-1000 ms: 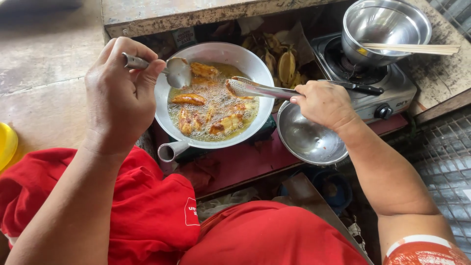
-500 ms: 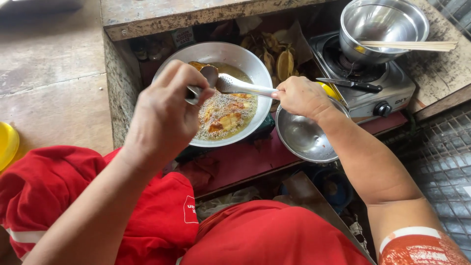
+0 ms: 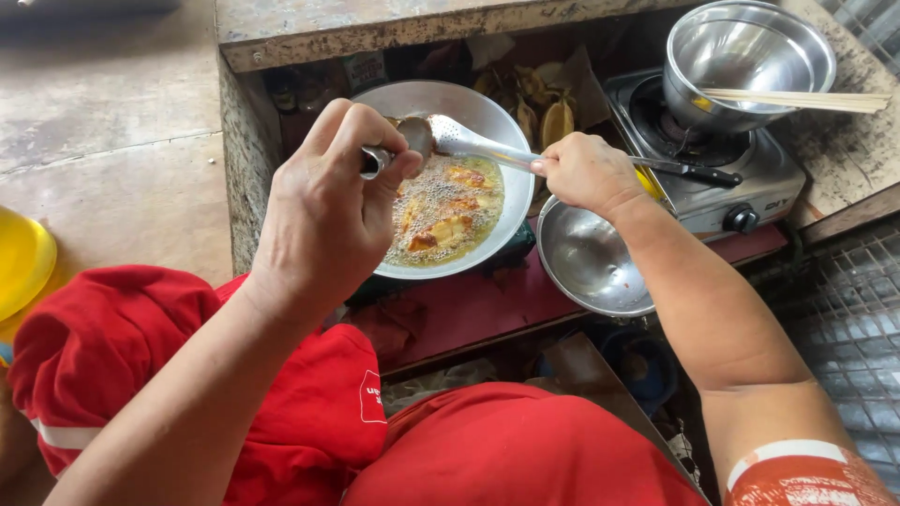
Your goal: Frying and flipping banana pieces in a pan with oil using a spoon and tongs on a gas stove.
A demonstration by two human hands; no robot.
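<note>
The step in hand looks like tending pieces that fry in oil. In the middle of the frame the left hand (image 3: 328, 211) is closed around the short handle of a small metal spoon (image 3: 412, 139), its bowl held just over the near rim of the wide, shallow pale metal frying pan (image 3: 502, 126). The right hand (image 3: 586, 173) grips the long handle of a perforated steel skimmer (image 3: 455, 136), whose round head meets the spoon above the pan's upper edge. Below them, golden battered pieces (image 3: 448, 214) float in foaming yellow oil, crusted and uneven.

As a judgement, the next move calls for a steady, level wrist, since hot oil lies directly under both tools.

Just right of the pan sits a dented, shiny steel bowl (image 3: 591, 262), partly under the right wrist. At upper right a small grey gas stove (image 3: 750, 183) carries a deep polished steel pot (image 3: 750, 56) with pale wooden sticks (image 3: 797, 98) laid across its rim. Red cloth fills the lower frame, and a yellow plastic rim (image 3: 21, 262) shows at far left.
</note>
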